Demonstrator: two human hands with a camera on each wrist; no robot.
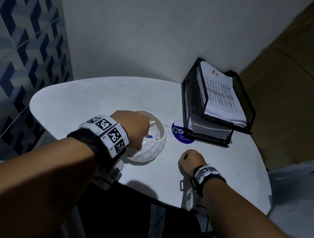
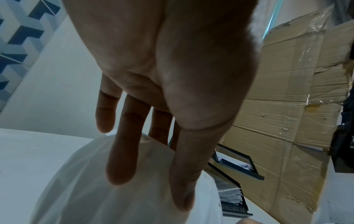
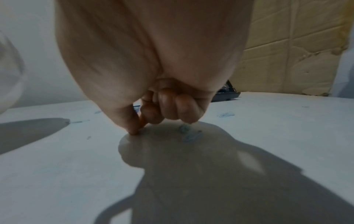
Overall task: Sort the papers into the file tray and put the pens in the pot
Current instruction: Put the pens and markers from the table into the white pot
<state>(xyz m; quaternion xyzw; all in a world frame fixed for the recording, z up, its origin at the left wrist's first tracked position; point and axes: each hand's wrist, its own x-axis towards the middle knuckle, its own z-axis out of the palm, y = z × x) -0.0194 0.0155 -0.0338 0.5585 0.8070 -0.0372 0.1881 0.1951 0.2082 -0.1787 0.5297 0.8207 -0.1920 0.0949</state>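
Observation:
A white faceted pot (image 1: 149, 152) stands mid-table with pens (image 1: 150, 136) inside; a white pen end (image 1: 152, 122) pokes out beside my left hand (image 1: 132, 130). That hand reaches over the pot's near rim. In the left wrist view its fingers (image 2: 122, 151) are straight above the pot (image 2: 86, 189) and nothing shows in them. My right hand (image 1: 189, 157) is a closed fist on the bare table, its curled fingers (image 3: 168, 106) holding nothing I can see. The black mesh file tray (image 1: 192, 95) at the back right holds papers (image 1: 223, 94) marked "H.R" on top, and more papers (image 1: 208, 130) below.
A blue round sticker (image 1: 181, 135) lies on the white table (image 1: 78, 102) between the pot and the tray. Cardboard (image 1: 289, 73) leans at the right behind the tray. A plain wall stands at the back and a tiled wall at the left.

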